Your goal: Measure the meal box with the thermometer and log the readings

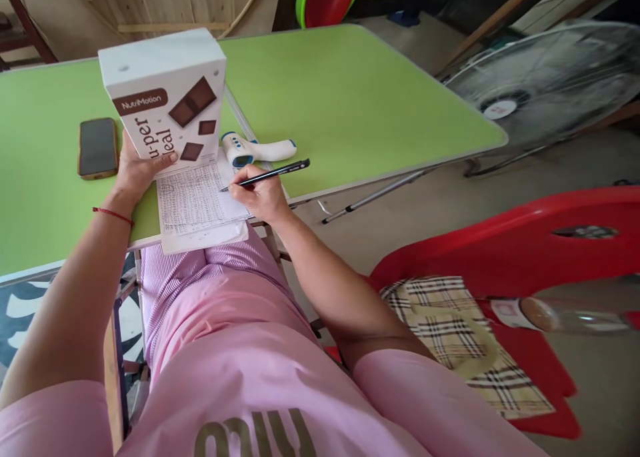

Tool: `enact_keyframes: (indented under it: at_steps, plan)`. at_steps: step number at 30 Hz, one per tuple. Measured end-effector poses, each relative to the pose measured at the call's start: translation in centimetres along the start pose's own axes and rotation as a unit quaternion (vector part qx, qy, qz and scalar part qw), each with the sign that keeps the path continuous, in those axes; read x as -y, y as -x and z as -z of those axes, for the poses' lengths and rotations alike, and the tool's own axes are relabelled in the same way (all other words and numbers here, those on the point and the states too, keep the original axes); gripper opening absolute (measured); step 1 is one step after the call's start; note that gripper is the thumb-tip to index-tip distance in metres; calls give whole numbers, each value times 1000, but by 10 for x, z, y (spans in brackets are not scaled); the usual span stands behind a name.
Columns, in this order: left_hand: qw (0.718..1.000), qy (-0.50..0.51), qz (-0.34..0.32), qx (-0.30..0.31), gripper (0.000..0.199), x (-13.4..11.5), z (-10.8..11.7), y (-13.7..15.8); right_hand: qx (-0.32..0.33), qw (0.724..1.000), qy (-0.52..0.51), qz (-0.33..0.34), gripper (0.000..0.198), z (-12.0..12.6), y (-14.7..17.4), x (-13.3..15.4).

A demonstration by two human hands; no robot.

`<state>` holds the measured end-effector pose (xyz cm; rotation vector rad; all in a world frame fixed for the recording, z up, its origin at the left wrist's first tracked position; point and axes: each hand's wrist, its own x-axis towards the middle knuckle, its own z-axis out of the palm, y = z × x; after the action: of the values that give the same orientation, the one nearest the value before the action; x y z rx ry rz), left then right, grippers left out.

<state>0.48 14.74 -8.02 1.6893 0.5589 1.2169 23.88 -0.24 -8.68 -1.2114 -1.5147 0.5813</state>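
Observation:
My left hand (137, 167) grips the lower left side of a white NutriMotion box (195, 140) with brown chocolate pictures, its thumb across the front. The box stands upright at the table's near edge. In my right hand (263, 194) is a black pen (277, 172), its tip at or just above a sheet of paper (187, 200) covered in handwriting. More paper (205, 237) sticks out below that sheet over the table edge. Just beyond the pen lies a white and blue infrared thermometer (257, 150). A dark phone (97, 147) in a brown case rests left of the box.
The green folding table (360, 97) spans the front, with a metal leg (373, 194) beneath. On the right is a red plastic chair (500, 227) with a plaid cloth (450, 330) and a clear bottle (570, 316). A large fan (545, 77) stands behind it.

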Motion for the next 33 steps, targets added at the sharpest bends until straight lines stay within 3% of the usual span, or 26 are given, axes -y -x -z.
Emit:
enact_keyframes:
  at_steps: [14,33]
  plan:
    - [999,4,10,-47,81,8,0,-1,0,1000,10,-10,12,-3,2,2]
    - [999,-3,6,-37,82,11,2,0,13,1000,21,-9,11,-1,1,0]
